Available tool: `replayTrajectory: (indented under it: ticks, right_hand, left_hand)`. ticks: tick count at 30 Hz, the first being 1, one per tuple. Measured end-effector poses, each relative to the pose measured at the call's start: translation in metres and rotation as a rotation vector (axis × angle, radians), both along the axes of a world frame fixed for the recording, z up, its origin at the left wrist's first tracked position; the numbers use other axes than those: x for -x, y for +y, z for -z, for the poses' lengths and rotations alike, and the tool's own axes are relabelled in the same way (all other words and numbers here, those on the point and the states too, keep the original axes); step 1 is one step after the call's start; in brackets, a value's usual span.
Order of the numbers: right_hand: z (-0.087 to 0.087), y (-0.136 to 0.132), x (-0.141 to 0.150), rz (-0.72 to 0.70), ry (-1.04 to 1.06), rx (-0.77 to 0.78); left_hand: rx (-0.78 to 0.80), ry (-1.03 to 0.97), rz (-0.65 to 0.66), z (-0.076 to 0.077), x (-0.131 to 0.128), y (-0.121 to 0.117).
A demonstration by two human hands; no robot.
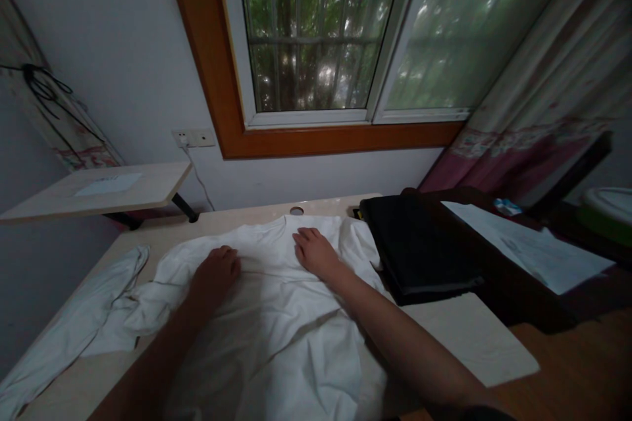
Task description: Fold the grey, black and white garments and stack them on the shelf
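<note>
One soft, wrinkled white cloth garment (pixel 306 306) (head view) lies spread across the smooth, pale tabletop (pixel 247 210), reaching nearly to its far edge; a flat black case (pixel 415 243) adjoins at right. Left hand (pixel 216 274): fingers curled over the garment, pinch indeterminable. Right hand (pixel 315 251): palm down, fingers loosely extended upon it.

One camera on the person's head looks forward and down from above the near side of the tabletop (pixel 72 389), close over the left hand (pixel 216 276) and right hand (pixel 316 253). Its wide view reaches the window (pixel 316 33) at the far side, the shelf (pixel 160 185) at left and the curtain (pixel 536 112) at right.
</note>
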State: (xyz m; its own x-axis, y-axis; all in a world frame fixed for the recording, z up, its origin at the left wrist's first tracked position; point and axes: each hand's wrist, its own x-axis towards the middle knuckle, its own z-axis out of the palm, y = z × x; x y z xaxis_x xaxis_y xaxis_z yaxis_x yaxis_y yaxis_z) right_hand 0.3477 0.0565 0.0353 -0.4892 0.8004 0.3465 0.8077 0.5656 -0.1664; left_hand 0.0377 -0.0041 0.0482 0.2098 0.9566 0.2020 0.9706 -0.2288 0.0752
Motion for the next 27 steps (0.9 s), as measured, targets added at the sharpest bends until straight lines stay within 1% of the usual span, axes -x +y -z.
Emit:
replayTrajectory:
  ticks: [2, 4, 7, 11, 15, 18, 22, 27]
  right_hand:
    - [0.009, 0.006, -0.001, 0.024, 0.01, -0.018]
    - [0.015, 0.013, -0.003, 0.047, 0.009, -0.017]
    - [0.02, 0.024, -0.008, 0.088, 0.005, 0.008]
    - [0.021, 0.035, -0.01, 0.138, -0.02, 0.036]
    - [0.019, 0.043, -0.007, 0.181, -0.062, 0.065]
    - [0.017, 0.05, -0.004, 0.209, -0.092, 0.09]
    - [0.018, 0.058, -0.001, 0.228, -0.116, 0.111]
    - [0.022, 0.067, 0.001, 0.234, -0.101, 0.094]
  left_hand:
    - [-0.038, -0.02, -0.031, 0.014, 0.004, 0.007]
    - [-0.074, -0.042, -0.062, 0.025, 0.013, 0.015]
    - [-0.081, -0.056, -0.069, 0.033, 0.025, 0.028]
    - [-0.064, -0.043, -0.062, 0.035, 0.032, 0.046]
    - [-0.006, 0.026, -0.118, 0.036, 0.034, 0.067]
    - [0.017, 0.056, -0.13, 0.036, 0.035, 0.079]
    - [0.055, 0.056, -0.157, 0.033, 0.038, 0.089]
    - [0.06, 0.076, -0.193, 0.03, 0.034, 0.093]
